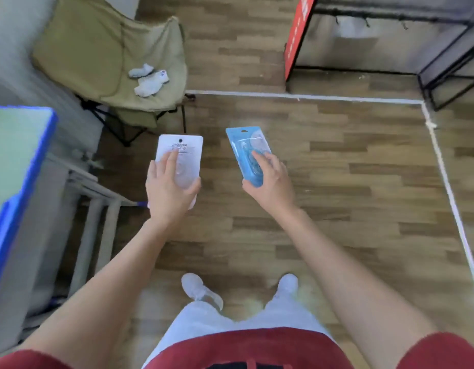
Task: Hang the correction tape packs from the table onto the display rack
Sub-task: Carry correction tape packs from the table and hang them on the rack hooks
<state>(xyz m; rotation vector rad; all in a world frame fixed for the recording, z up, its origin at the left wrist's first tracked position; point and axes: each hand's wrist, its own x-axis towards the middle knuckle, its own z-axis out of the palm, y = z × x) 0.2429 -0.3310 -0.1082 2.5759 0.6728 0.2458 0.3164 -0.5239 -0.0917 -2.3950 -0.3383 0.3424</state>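
Head view, over a wood floor:

— You carry two correction tape packs, the white pack (180,155) clamped in your left hand (168,191), the blue pack (248,153) pinched in your right hand (270,182). Both are in the air, well apart from the display rack (390,35) at upper right.

— What could go wrong?

— Your grip sits low on each card, so the hang holes lead (good), yet the blue one tilts; it may miss its hook (367,22) and drop. Both hands being full, you have none free to steady the rack.

— And the table (23,145)?

— At your left edge; its top is too blurred to count remaining packs.
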